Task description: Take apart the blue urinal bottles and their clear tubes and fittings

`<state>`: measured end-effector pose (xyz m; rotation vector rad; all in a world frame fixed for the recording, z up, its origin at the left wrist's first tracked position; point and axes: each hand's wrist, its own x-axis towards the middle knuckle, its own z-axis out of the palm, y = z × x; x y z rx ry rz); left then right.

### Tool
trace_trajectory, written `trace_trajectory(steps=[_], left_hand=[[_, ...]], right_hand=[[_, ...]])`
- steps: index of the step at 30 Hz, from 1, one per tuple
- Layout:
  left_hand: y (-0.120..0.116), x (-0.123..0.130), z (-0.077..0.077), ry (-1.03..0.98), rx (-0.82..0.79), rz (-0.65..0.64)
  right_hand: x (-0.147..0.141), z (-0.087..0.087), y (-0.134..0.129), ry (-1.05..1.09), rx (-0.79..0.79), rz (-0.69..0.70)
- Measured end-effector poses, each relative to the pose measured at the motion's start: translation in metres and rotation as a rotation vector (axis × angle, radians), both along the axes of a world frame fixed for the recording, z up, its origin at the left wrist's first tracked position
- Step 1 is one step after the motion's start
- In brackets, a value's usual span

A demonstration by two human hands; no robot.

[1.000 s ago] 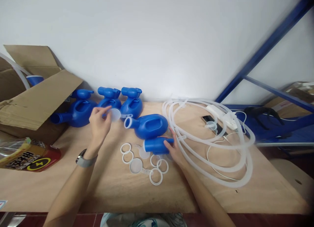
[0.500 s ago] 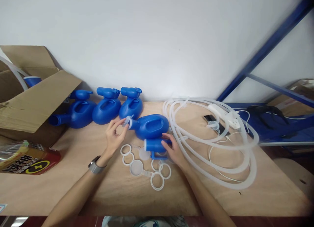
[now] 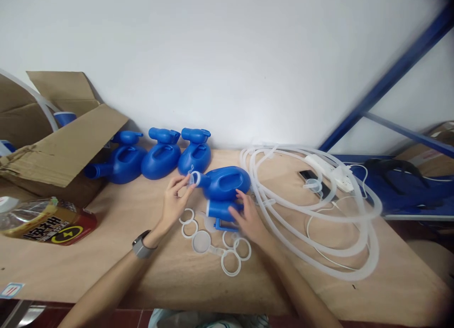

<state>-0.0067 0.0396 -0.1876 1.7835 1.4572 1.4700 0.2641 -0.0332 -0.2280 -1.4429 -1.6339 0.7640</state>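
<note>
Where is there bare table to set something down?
Bare tabletop lies between the labelled bottle and left forearm; along the front edge, nearer than the white rings; and at front right, before the hose coil. It's crowded around the left hand, right hand and blue jugs, and where the coil surrounds the phone.

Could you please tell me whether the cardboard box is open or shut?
The cardboard box is open: its flaps are spread, and pale tubing and a blue part show between them.
</note>
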Motion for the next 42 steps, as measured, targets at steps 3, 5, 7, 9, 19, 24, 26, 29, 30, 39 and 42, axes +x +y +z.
trace_trajectory(steps=[3, 5, 7, 9, 19, 24, 26, 29, 30, 39, 42], left_hand=[[-0.001, 0.001, 0.0, 0.045, 0.046, -0.025], [-0.002, 0.003, 0.001, 0.071, 0.072, -0.047], [-0.002, 0.004, 0.003, 0.087, 0.094, -0.059], [-0.002, 0.004, 0.004, 0.098, 0.076, -0.072], [0.02, -0.016, 0.033, 0.283, -0.178, -0.423], [0.031, -0.027, 0.05, 0.557, -0.095, -0.572], [0.036, -0.03, 0.053, 0.675, -0.029, -0.642], [0.044, -0.032, 0.055, 0.879, 0.118, -0.726], [0.046, -0.032, 0.056, 0.954, 0.175, -0.732], [0.055, -0.009, 0.06, 0.995, 0.396, -0.801], [0.051, 0.004, 0.048, 0.672, 0.216, -0.59]], right_hand=[[-0.001, 0.013, 0.01, -0.108, 0.106, -0.009], [0.002, 0.023, 0.027, -0.152, 0.191, -0.03], [0.009, 0.03, 0.051, -0.21, 0.243, -0.01], [0.016, 0.034, 0.074, -0.279, 0.215, 0.066], [0.027, 0.036, 0.112, -0.437, 0.145, 0.176], [0.027, 0.045, 0.115, -0.476, 0.099, 0.175], [0.027, 0.046, 0.116, -0.489, 0.104, 0.172], [0.027, 0.046, 0.12, -0.477, 0.142, 0.188], [0.027, 0.045, 0.122, -0.463, 0.154, 0.202], [0.029, 0.047, 0.141, -0.408, 0.251, 0.421], [0.028, 0.042, 0.143, -0.372, 0.292, 0.415]])
